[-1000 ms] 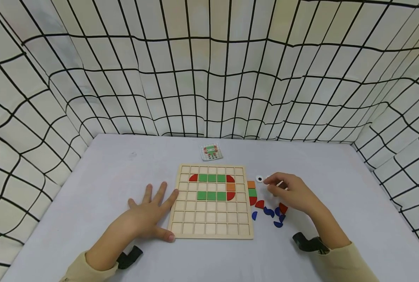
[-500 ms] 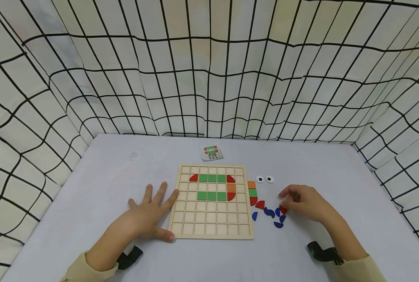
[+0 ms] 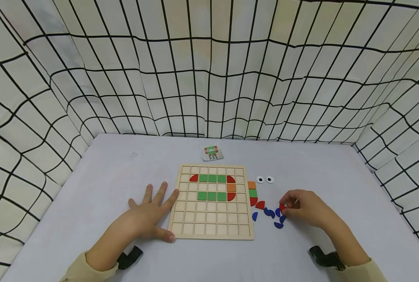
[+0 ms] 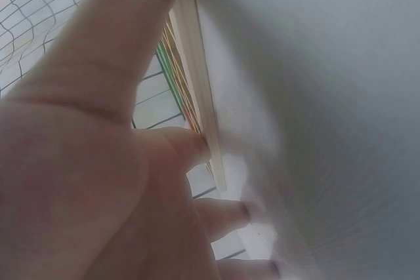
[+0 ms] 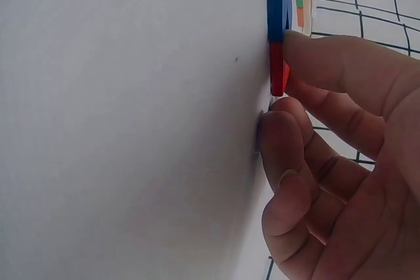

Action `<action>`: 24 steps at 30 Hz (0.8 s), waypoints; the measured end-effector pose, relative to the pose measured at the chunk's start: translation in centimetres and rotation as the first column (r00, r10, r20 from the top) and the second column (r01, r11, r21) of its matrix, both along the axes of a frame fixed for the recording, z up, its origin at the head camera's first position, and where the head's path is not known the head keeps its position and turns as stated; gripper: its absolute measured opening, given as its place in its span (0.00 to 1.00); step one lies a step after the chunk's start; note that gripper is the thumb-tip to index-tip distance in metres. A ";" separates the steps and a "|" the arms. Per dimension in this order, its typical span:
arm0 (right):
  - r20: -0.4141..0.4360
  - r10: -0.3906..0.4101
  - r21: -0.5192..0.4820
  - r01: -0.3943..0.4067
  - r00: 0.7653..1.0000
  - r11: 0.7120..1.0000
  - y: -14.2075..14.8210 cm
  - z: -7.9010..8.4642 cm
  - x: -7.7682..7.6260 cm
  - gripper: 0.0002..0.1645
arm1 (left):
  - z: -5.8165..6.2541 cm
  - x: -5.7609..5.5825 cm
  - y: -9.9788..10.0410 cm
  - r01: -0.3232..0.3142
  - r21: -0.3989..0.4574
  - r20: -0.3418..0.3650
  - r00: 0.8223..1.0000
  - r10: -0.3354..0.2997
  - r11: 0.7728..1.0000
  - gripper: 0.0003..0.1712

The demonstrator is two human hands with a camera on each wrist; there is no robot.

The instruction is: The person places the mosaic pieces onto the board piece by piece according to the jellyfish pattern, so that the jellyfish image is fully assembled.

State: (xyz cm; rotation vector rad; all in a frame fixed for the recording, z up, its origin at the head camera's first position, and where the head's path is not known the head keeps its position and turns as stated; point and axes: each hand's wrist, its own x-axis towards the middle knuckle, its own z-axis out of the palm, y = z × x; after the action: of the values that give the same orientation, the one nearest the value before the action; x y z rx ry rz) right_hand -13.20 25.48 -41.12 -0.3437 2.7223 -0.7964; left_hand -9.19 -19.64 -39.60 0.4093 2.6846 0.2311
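We saw the two hands well apart, on either side of a pale gridded board point(image 3: 211, 217) on a white table point(image 3: 301, 164). Taking the board's centre as the clock's, the left hand point(image 3: 142, 221) lay between 8 and 9 o'clock, fingers spread and straight, with its index fingertip and thumb tip touching the rim. The right hand point(image 3: 304, 207) was at 3 o'clock, fingers bent, its thumb and index finger pinching a red piece point(image 3: 282, 207); we could not tell whether that piece was raised from the table.

Just beside it, towards 7 o'clock, we found a loose cluster of blue pieces point(image 3: 278, 225). Between 2 and 3 o'clock, an orange square point(image 3: 251, 185) and a green square point(image 3: 253, 193) lined the board's edge, with two white eye discs point(image 3: 260, 179) near them.

On the board we counted three green tiles point(image 3: 212, 178) in an upper row, with a red corner point(image 3: 194, 178) at each end, and three more lower down with one red corner at their 3 o'clock end. An orange tile point(image 3: 231, 187) sat between the rows on that side. A small picture card point(image 3: 211, 151) lay at 12 o'clock.
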 end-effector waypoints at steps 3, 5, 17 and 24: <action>0.007 0.006 -0.016 -0.006 1.000 1.000 -0.2 0.0 0.1 0.09 | 0.0 0.0 0.0 -0.001 0.000 -0.001 1.000 0.001 1.000 0.75; 0.013 0.018 -0.034 -0.017 1.000 0.999 -0.3 0.0 0.1 0.09 | -0.1 0.0 0.0 0.000 -0.001 -0.002 1.000 0.000 1.000 0.75; 0.028 0.054 -0.058 -0.052 0.998 0.997 -1.1 0.2 0.0 0.09 | -0.2 0.0 0.0 -0.004 0.001 -0.003 1.000 0.004 1.000 0.75; 0.024 0.044 -0.126 -0.041 0.999 0.991 -2.0 0.5 -0.6 0.07 | -0.1 0.0 0.1 0.001 0.005 -0.006 1.000 -0.001 1.000 0.75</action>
State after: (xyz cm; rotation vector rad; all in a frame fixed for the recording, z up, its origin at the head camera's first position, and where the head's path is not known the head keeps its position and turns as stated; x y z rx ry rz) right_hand -13.79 23.45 -40.59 -0.4132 2.6377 -0.9560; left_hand -9.17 -19.59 -39.65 0.4130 2.6900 0.2366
